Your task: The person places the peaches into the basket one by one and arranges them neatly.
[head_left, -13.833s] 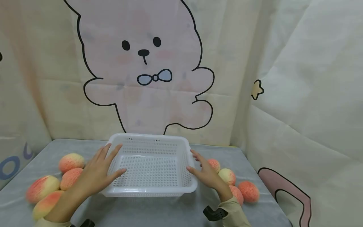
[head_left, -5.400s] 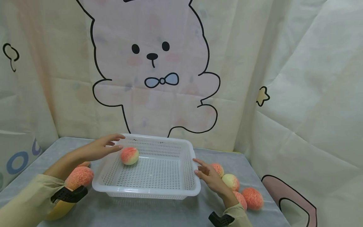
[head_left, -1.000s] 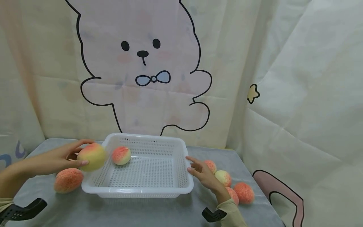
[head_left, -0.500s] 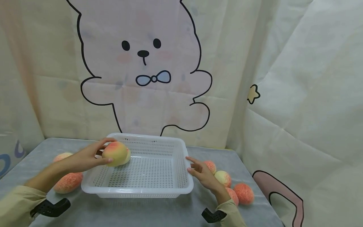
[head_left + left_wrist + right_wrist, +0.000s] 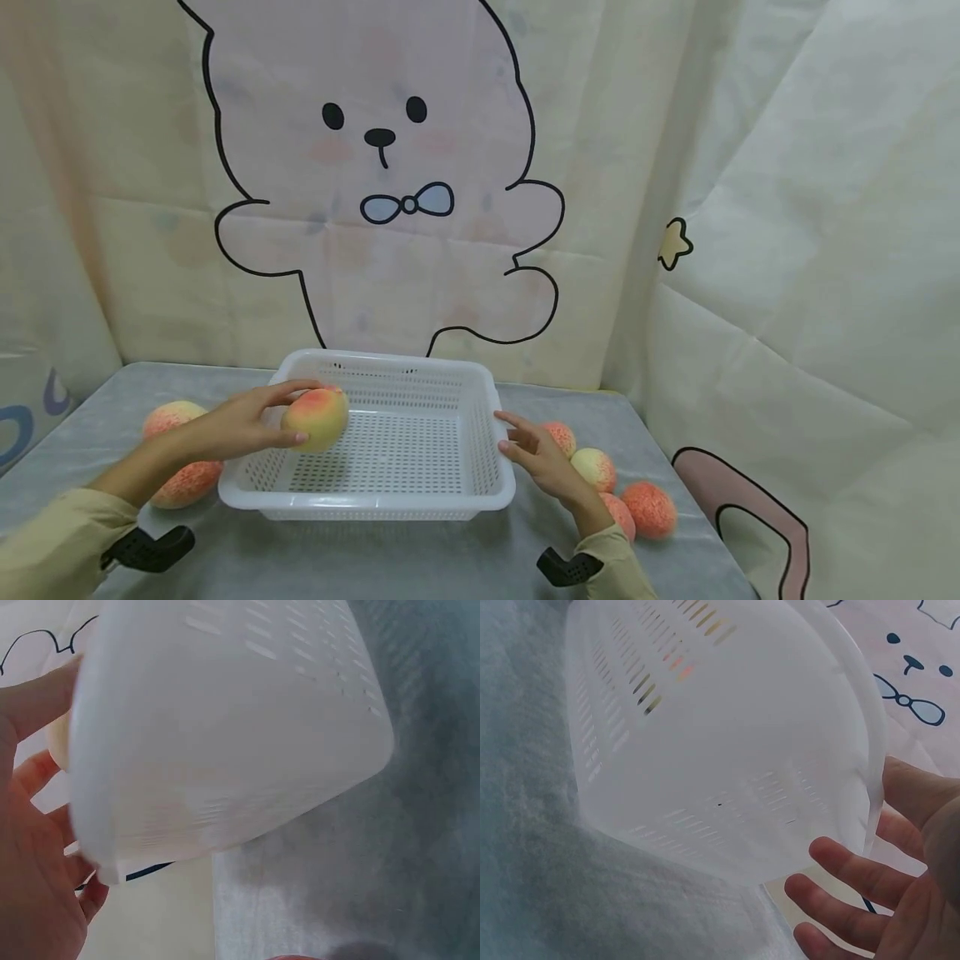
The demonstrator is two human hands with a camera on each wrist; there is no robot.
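Observation:
My left hand (image 5: 243, 423) holds a yellow peach with a red blush (image 5: 318, 425), thumb in front and fingers behind, over the left part of the white perforated plastic basket (image 5: 405, 503). A second peach, inside the basket, is nearly all hidden behind the held one. The left wrist view shows only a sliver of peach (image 5: 57, 739) past the basket's rim. At the basket's right rim, my right hand (image 5: 546, 458) touches the edge with thumb and index finger. Its other fingers (image 5: 840, 911) stand loosely extended outside the wall.
Left of the basket lie more peaches, one pale and red (image 5: 171, 417) and one orange-red (image 5: 187, 485), partly behind the left forearm. Several peaches, including an orange-red one (image 5: 649, 510), sit by the right forearm on the grey cloth-covered table (image 5: 360, 558). A printed curtain (image 5: 600, 125) hangs behind.
The left hand has carried the yellow peach from left of the basket to over its inside, then slightly lower and to the right. The right hand stays at the rim.

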